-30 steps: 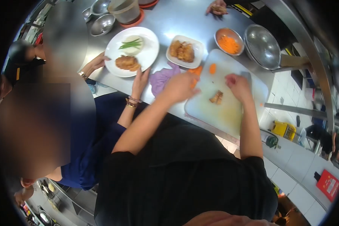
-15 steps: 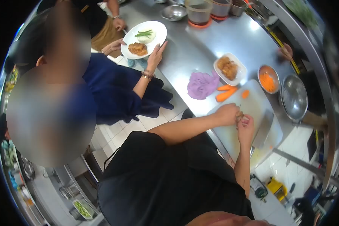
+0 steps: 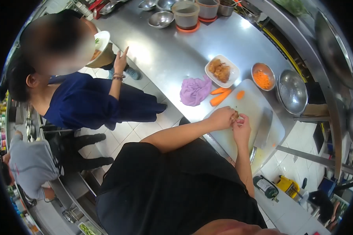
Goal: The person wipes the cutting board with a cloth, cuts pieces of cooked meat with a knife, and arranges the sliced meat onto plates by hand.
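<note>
My left hand (image 3: 222, 117) and my right hand (image 3: 241, 124) meet above the white cutting board (image 3: 249, 96). Between their fingertips is a small brown piece of food (image 3: 235, 115), too small to name surely. A broad knife (image 3: 264, 129) lies on the board just right of my right hand, its handle towards me. An orange carrot slice (image 3: 240, 94) sits near the board's far end. Beside the board's far left edge are carrot pieces (image 3: 220, 96) and a crumpled purple cloth (image 3: 195, 91). A white dish (image 3: 234, 80) beyond holds brown fried pieces (image 3: 219, 70).
A metal bowl of shredded carrot (image 3: 263, 78) and a large steel bowl (image 3: 292, 92) stand right of the board. Tubs (image 3: 185, 15) and steel bowls (image 3: 161, 19) are at the back. Left, a co-worker in dark blue (image 3: 80, 100) stands near a white plate (image 3: 102, 40).
The co-worker's nearer hand has come off the plate, which has shifted left and tipped in view. A person in grey is now visible. My hands still hold the brown piece together.
</note>
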